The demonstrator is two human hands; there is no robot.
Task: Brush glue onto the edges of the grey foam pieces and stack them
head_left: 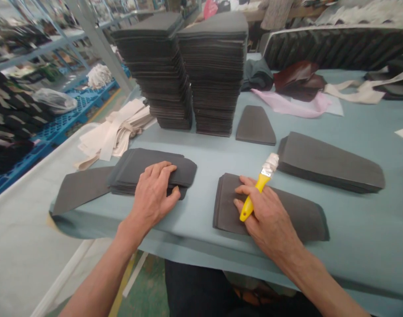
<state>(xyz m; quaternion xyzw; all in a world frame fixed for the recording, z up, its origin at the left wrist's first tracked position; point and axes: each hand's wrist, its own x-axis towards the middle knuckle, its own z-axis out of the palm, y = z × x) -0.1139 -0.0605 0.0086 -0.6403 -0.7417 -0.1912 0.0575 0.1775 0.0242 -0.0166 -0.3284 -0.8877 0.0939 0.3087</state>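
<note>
My left hand (153, 191) lies on a low stack of dark grey trapezoid sheets (138, 160), fingers on top and thumb spread at the near edge. From under that stack a single grey sheet (81, 187) sticks out to the left. A yellow-handled brush (261, 182) with pale, coated bristles sits in my right hand (270, 218), bristles pointing away from me. The fingertips of this hand touch another low stack of grey sheets (300, 207). Beyond it, to the right, lies a thicker stack of the same shape (330, 158).
Two tall stacks of dark sheets (158, 66) (214, 75) rise at the back of the blue-green table (363, 233). Near them are a small grey piece (256, 125), cream strips (115, 130), and pink (294, 103) and maroon scraps (298, 79). Blue shelving (59, 39) stands left.
</note>
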